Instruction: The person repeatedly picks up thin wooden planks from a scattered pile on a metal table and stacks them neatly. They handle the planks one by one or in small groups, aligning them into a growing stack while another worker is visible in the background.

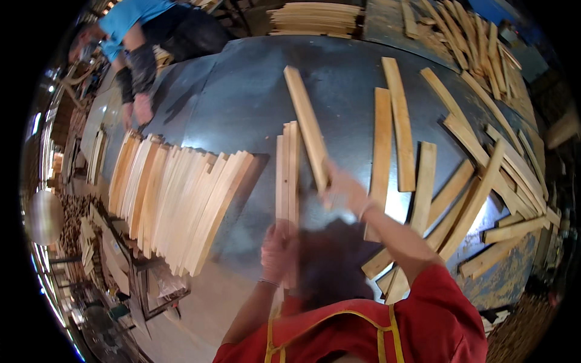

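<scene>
Near the table's front edge, my left hand (pixel 279 253) is closed around a small bundle of wooden slats (pixel 287 175) that points away from me. My right hand (pixel 346 192), slightly blurred, grips the near end of a single wooden slat (pixel 305 121). That slat slants up to the left, its far end above the bundle's far end. To the left, many pale slats stand packed side by side in a long row (pixel 187 202). On the right lie scattered loose slats (pixel 381 145), some crossing over one another.
A dark metal-topped table (pixel 242 78) carries the wood. At the far left a co-worker in a blue shirt (pixel 133 21) bends over, hands by the row's far end. More slats are stacked (pixel 315 18) beyond the table, with a loose heap (pixel 472 42) at the far right.
</scene>
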`<state>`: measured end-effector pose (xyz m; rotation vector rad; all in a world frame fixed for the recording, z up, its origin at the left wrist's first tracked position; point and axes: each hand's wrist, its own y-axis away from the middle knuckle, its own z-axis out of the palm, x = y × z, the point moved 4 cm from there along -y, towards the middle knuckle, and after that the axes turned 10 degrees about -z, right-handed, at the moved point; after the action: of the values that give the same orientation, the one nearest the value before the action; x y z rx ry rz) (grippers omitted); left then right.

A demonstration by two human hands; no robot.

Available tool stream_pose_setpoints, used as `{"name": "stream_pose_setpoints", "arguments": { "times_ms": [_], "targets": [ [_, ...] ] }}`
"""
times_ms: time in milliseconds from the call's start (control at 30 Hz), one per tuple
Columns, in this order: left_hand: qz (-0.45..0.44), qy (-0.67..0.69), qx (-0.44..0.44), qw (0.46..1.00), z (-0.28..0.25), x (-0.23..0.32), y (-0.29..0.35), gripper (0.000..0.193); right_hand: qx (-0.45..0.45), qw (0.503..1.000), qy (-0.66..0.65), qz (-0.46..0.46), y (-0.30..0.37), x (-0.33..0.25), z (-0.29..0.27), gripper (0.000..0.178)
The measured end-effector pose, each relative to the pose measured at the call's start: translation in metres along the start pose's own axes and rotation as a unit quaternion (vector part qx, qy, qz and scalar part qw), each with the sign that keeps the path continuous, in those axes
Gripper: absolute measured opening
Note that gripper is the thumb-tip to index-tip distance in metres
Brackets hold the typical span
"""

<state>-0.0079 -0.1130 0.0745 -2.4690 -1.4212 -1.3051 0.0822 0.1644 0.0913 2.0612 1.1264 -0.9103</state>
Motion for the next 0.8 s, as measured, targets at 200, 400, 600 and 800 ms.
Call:
{"name": "stream_pose_setpoints", "arguments": {
  "times_ms": [200, 400, 600, 800],
  "targets": [
    [0.021, -0.211, 0.071, 0.975, 0.011, 0.052, -0.003, 0.092, 0.162, 0.98, 0.105, -0.041, 0.105, -0.015, 0.032, 0.064],
    [0.122, -0.228, 0.062, 0.964, 0.018, 0.04, 0.015, 0.089, 0.306, 0.931, 0.082, 0.18, 0.151, 0.026, 0.036, 0.08],
    [0.157, -0.173, 0.033, 0.972, 0.014, 0.017, 0.019, 0.09, 0.122, 0.977, -0.16, 0.077, 0.211, -0.069, 0.146, 0.067],
    [0.136, -0.254, 0.04, 0.957, 0.016, 0.04, 0.054, 0.087, 0.367, 0.847, 0.282, 0.261, 0.277, 0.025, -0.073, 0.028]
  ]
}}
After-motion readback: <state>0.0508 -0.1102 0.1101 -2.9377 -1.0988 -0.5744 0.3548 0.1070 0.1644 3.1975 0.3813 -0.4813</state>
